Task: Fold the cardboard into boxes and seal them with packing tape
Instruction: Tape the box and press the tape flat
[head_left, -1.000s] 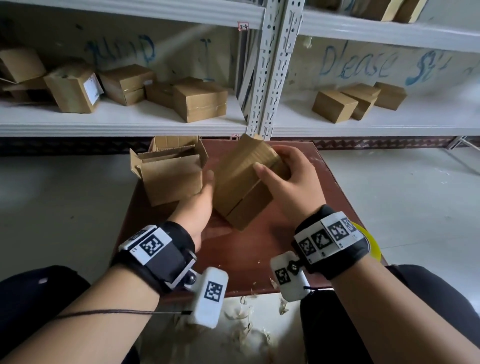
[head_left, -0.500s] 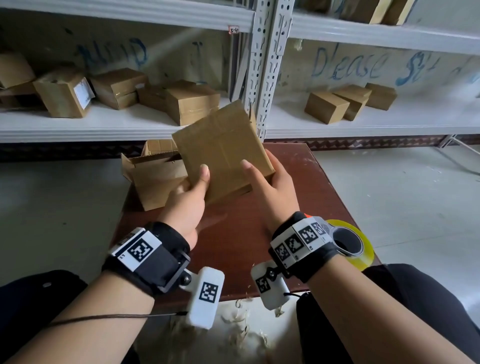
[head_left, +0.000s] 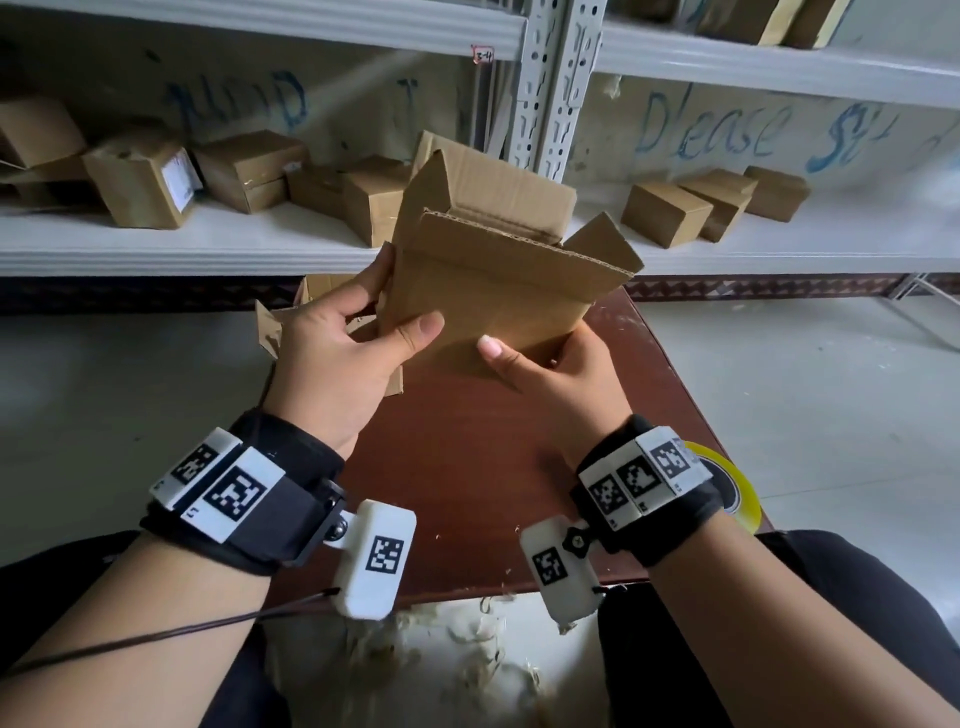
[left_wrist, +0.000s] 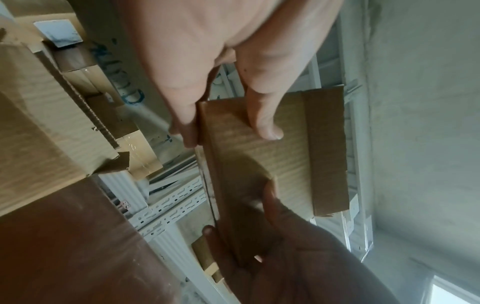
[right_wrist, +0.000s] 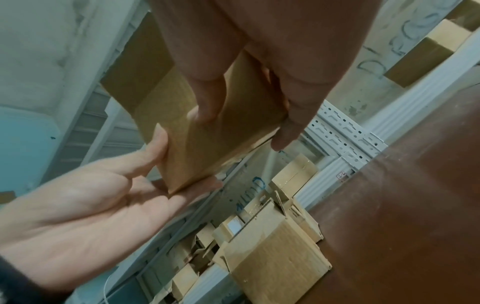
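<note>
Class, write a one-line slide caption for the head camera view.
Both hands, left and right, hold a cardboard box, flaps open, above a brown table.

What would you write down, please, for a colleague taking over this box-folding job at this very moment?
Left hand: pinches the left edge of the cardboard box, thumb in front.
Right hand: grips its lower right corner.
The box is held above the brown table, top flaps open, no tape visible on it.
Packing tape: on the table's right edge, behind the right wrist.
Another open box sits on the table at the left.
Left: close flaps, tape.
</note>
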